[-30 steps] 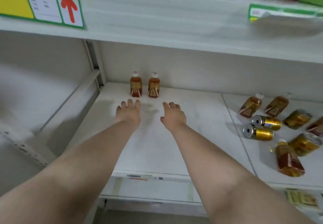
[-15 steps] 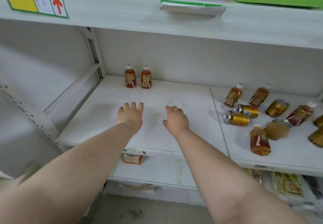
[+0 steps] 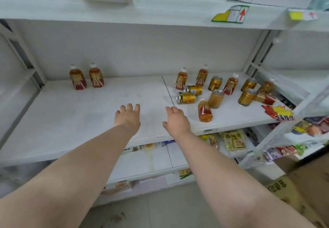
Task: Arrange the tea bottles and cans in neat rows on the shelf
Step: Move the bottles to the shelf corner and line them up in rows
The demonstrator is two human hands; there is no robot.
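A white shop shelf [image 3: 89, 121] runs across the aisle, with a seam [image 3: 168, 92] splitting its boards; I'll place everything from that seam. Well to the left of it, at the back wall, two bottles [image 3: 86, 78] stand upright side by side, the start of a row. Right of the seam lies the jumble: two cans [image 3: 189, 94] on their sides just beside it, a bottle [image 3: 204, 111] toppled towards the front edge, and further right more bottles and cans, some standing, some leaning, none in line. At the far right end two or three crowd together and I cannot tell them apart cleanly.

The left hand [image 3: 128, 117] hovers over bare board left of the seam, fingers spread, holding nothing. The right hand [image 3: 175, 121] sits about at the seam, also spread and empty, near the toppled bottle but not touching it.

The sorting looks barely begun. To do the next bit well, I'd say take the nearest pieces first: the toppled bottle with the right hand, gripped round the body and not the cap. Stand it next to the two at the back, label forward, closing the gap without knocking them. The lying cans would likely roll if nudged, so they want lifting, not sliding. Bottles in one row, cans in another, worked from the back wall forward.
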